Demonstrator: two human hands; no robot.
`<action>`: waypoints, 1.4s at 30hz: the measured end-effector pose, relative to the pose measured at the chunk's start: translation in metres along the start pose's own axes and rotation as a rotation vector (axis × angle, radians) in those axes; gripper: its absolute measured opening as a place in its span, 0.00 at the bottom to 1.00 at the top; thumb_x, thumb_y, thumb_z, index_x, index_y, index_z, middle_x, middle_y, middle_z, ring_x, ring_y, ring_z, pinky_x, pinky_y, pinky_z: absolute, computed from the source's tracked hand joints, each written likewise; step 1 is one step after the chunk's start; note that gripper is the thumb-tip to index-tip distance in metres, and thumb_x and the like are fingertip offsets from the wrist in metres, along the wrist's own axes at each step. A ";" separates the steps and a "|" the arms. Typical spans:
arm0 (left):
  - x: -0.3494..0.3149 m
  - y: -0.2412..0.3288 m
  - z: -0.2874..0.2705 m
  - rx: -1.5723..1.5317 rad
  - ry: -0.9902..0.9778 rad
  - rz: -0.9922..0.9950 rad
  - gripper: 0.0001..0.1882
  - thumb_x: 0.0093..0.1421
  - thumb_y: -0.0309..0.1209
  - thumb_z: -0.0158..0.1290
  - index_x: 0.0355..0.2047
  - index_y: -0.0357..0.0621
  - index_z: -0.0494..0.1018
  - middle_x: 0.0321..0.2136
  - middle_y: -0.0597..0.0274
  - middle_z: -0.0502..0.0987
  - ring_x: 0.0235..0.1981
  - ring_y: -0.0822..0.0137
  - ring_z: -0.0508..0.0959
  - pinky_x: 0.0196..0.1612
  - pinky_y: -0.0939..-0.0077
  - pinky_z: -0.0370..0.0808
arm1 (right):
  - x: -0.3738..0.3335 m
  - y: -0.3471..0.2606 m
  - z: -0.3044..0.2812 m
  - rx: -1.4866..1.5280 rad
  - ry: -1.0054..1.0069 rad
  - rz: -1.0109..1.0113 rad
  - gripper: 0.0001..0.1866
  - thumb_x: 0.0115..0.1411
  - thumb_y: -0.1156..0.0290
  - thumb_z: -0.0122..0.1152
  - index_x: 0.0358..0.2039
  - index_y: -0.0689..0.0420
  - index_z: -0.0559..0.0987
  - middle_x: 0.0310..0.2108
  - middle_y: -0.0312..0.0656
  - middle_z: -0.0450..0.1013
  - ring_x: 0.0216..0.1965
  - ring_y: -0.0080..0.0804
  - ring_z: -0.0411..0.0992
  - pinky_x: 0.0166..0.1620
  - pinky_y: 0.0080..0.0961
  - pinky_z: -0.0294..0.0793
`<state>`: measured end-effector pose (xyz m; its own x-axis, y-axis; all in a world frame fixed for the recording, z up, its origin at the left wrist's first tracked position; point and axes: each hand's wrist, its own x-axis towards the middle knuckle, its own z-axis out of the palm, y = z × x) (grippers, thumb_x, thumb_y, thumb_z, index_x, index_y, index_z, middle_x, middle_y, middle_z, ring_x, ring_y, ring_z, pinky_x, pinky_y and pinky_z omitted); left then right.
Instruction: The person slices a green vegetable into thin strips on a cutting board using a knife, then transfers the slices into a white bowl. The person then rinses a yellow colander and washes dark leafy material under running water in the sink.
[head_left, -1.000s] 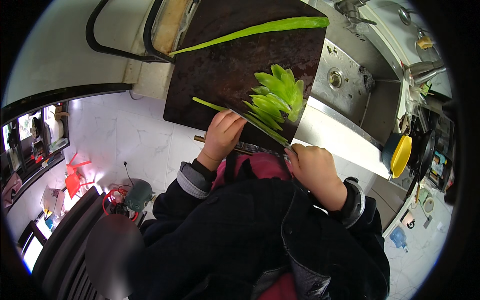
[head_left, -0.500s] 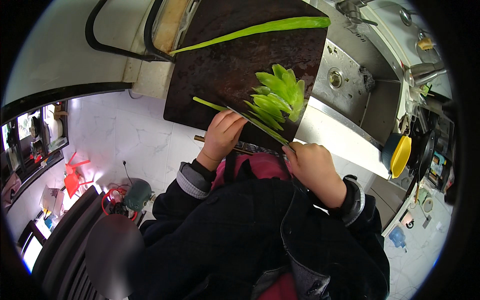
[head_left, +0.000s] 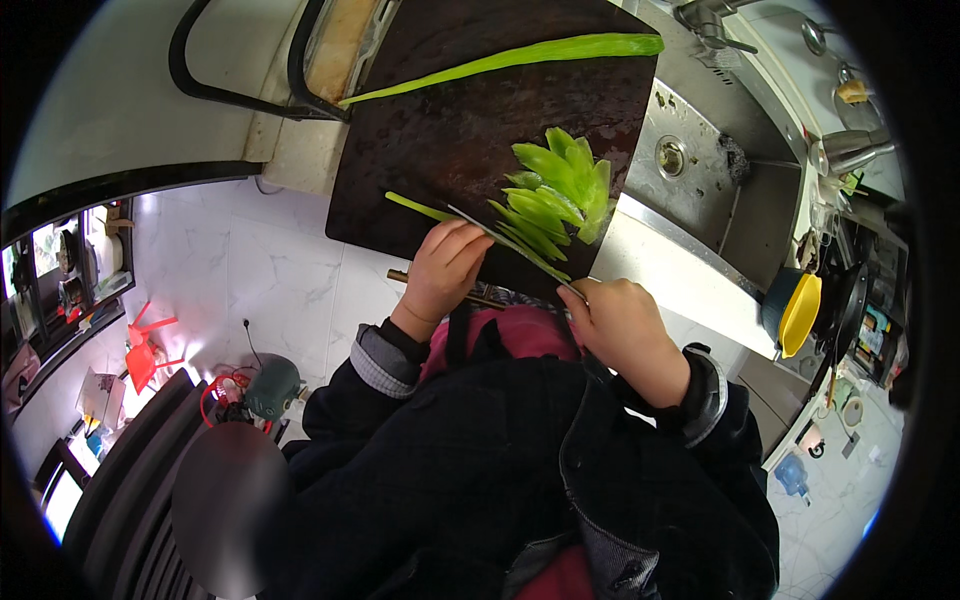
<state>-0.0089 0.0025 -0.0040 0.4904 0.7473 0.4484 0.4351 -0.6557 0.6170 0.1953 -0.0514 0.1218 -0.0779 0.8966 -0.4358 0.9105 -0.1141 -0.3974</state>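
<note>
A dark cutting board (head_left: 480, 115) lies before me. Closed around the handle end of a knife (head_left: 512, 245), my right hand (head_left: 630, 325) is at the board's near edge; the handle itself is mostly hidden. The blade is seen nearly edge-on, slanting up and left. My left hand (head_left: 445, 265) has bent fingers pressed on a peeled green stalk (head_left: 415, 207), whose thin end sticks out to the left. The fingers are right against the blade. Thin pale-green slices (head_left: 560, 180) fan out in a pile beyond the blade. A long whole green stalk (head_left: 500, 62) lies across the far part of the board.
To the right is a steel sink (head_left: 690, 150) with a faucet (head_left: 712, 22). A yellow and dark basin (head_left: 798, 312) stands on the counter at right. A black metal bar frame (head_left: 235, 98) is at the far left. A green cylinder (head_left: 272, 388) stands on the tiled floor.
The knife and my right hand have shifted slightly up and left; the blade tip reaches a little farther past my left fingers. The stalks and the slice pile look unchanged.
</note>
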 end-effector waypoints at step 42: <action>0.002 -0.005 -0.001 -0.009 -0.043 0.025 0.12 0.45 0.21 0.55 0.34 0.40 0.75 0.36 0.61 0.75 0.42 0.58 0.74 0.46 0.68 0.73 | -0.002 0.006 0.016 0.002 0.052 0.017 0.12 0.58 0.64 0.55 0.28 0.60 0.78 0.17 0.51 0.71 0.20 0.49 0.72 0.25 0.41 0.70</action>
<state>-0.0107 0.0074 -0.0052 0.5334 0.7249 0.4358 0.4156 -0.6734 0.6114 0.1948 -0.0604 0.1069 -0.0410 0.9157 -0.3997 0.9106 -0.1304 -0.3921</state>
